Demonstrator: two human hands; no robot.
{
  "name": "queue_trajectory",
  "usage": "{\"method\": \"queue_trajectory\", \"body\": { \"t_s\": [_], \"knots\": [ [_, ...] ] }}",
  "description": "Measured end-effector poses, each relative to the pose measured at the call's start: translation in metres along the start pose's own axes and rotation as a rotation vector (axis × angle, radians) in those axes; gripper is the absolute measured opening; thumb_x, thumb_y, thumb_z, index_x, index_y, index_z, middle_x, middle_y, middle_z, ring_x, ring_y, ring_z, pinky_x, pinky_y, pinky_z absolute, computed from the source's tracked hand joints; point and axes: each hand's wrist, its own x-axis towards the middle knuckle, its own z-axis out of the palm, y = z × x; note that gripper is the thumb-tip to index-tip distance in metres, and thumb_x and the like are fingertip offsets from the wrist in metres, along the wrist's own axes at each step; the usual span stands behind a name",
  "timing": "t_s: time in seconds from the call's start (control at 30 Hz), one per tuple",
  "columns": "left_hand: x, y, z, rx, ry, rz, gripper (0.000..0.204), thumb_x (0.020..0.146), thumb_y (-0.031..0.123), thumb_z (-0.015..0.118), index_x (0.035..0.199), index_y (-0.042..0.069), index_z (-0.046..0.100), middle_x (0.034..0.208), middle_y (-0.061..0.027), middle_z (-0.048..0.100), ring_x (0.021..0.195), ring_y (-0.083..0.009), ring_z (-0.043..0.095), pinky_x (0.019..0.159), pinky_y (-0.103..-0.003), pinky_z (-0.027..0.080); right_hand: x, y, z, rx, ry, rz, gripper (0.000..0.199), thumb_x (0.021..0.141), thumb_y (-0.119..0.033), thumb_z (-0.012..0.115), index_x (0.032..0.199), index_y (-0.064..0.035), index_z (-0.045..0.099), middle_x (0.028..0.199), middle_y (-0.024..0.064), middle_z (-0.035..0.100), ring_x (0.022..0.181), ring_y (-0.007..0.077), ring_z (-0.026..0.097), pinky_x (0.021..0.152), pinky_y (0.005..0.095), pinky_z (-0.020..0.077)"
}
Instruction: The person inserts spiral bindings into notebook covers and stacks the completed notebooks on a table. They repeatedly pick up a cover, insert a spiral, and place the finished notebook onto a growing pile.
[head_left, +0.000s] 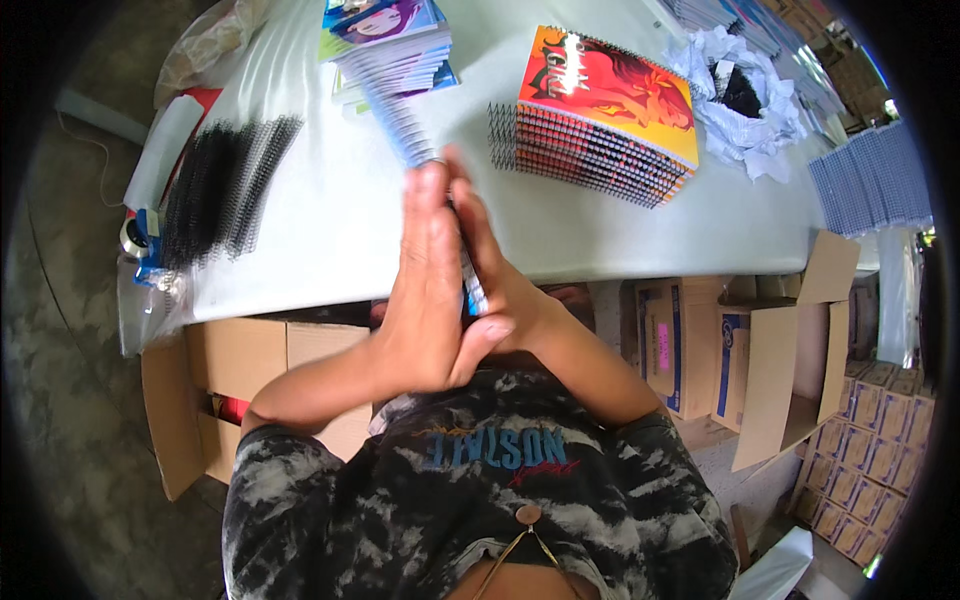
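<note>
My left hand [418, 290] and my right hand [515, 305] are pressed palm to palm near the table's front edge. Between them is a thin notebook [472, 285], seen edge-on, with only a narrow strip showing. A spiral binding coil [390, 115] runs out past my fingertips toward the far side, blurred by motion. Beyond it lies a fanned pile of notebooks [395, 50] with blue and purple covers. To the right stands a neat stack of coil-bound notebooks [610, 110] with a red and yellow cover on top.
Loose black coils [220, 190] lie at the table's left. At the right are a crumpled white bag [745, 110] with black pieces inside and a blue-grey stack [870, 180]. Open cardboard boxes [240, 345] [770, 380] stand below the white table [330, 230].
</note>
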Motion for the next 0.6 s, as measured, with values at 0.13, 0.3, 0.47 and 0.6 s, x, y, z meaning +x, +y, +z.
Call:
{"method": "queue_trajectory", "body": {
  "t_s": [0.13,0.3,0.47,0.6],
  "knots": [
    [-0.009,0.028,-0.056,-0.321,0.108,-0.399,0.036,0.092,0.008,0.040,0.121,-0.013,0.044,0.112,-0.0313,0.055,0.104,-0.0364,0.058,0.088,-0.035,0.046,0.048,-0.056,-0.029,-0.458,-0.358,0.035,0.083,0.075,-0.046,0.062,0.139,-0.0060,0.026,0.133,0.0190,0.036,0.128,0.0369,0.029,0.102,0.0560,0.0170],
    [0.011,-0.011,-0.058,-0.694,0.222,-0.878,0.019,0.088,0.009,0.058,0.102,-0.003,0.063,0.091,-0.0075,0.066,0.080,-0.0093,0.059,0.074,-0.023,0.048,0.060,-0.038,-0.030,-0.182,-0.183,0.662,0.025,0.086,-0.020,0.059,0.100,0.0010,0.060,0.068,0.0106,0.062,0.062,0.0178,0.060,0.058,0.0308,0.0460],
    [0.012,-0.040,-0.046,-0.920,0.138,-0.789,0.014,0.084,0.004,0.062,0.097,-0.001,0.062,0.086,-0.0043,0.064,0.078,-0.0068,0.057,0.071,-0.021,0.047,0.043,-0.018,-0.025,0.168,0.123,0.747,0.012,0.074,0.004,0.068,0.084,0.0028,0.060,0.075,0.0082,0.066,0.070,0.0093,0.062,0.063,0.0225,0.0489],
    [0.020,-0.055,-0.049,-0.980,0.037,-0.707,0.009,0.078,-0.004,0.058,0.085,0.000,0.058,0.077,-0.0005,0.058,0.072,-0.0048,0.053,0.067,-0.020,0.045,0.043,-0.020,-0.021,0.169,0.159,0.762,0.017,0.069,0.008,0.070,0.079,0.0021,0.058,0.072,0.0065,0.063,0.069,0.0093,0.061,0.063,0.0240,0.0500]
  ]
}}
